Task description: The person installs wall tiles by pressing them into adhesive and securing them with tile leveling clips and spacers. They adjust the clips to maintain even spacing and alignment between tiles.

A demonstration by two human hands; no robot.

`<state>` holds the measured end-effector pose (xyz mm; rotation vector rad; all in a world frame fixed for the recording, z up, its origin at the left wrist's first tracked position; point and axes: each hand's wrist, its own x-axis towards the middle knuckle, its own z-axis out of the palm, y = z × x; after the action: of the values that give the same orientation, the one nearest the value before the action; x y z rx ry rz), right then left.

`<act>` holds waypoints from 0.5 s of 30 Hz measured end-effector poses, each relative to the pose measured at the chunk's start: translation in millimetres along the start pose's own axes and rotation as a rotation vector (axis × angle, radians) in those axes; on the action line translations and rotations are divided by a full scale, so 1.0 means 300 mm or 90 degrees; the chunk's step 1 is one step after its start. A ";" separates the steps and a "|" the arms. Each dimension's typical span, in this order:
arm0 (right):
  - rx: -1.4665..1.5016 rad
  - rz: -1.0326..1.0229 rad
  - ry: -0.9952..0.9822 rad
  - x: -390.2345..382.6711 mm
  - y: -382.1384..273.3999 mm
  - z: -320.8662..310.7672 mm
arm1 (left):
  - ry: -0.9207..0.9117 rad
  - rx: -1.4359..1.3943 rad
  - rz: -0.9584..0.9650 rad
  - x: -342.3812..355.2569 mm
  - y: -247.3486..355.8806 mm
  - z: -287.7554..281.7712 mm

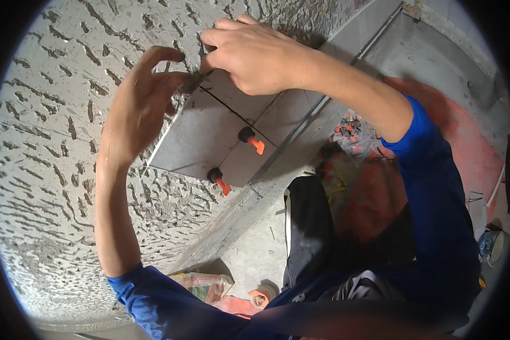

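Note:
Grey wall tiles (204, 133) stand against a rough, mortar-streaked wall, with dark joints between them. My left hand (139, 102) is at their upper left edge, its fingers bent and apart. Its fingertips come close to a small dark patch at the end of a joint. Over the top of the tiles my right hand (255, 59) has its fingers curled in; what they grip is hidden. Two orange tile-levelling clips with black bases, an upper one (255, 141) and a lower one (219, 181), sit on the joints below my hands.
A ledge (300, 133) runs along the tiles' lower side. Debris and a clear plastic bag (354, 136) lie on the red-stained floor. A printed sack (204, 285) and an orange-and-white roll or cup (263, 294) are at the bottom, a bucket (491, 247) at right.

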<state>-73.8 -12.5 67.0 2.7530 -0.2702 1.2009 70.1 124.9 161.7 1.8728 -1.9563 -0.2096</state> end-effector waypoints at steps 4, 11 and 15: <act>0.044 0.016 -0.073 0.032 -0.006 -0.016 | 0.291 -0.024 0.151 -0.238 -0.064 -0.051; 0.024 0.050 -0.158 0.074 -0.042 -0.040 | 0.887 0.103 0.254 -0.527 -0.382 -0.022; 0.012 0.090 -0.179 0.092 -0.082 -0.059 | 0.947 -0.029 0.408 -0.517 -0.535 0.063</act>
<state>-62.6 11.8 98.2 2.9597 -0.4901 0.8420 210.0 260.7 51.7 0.7012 -1.2201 1.0047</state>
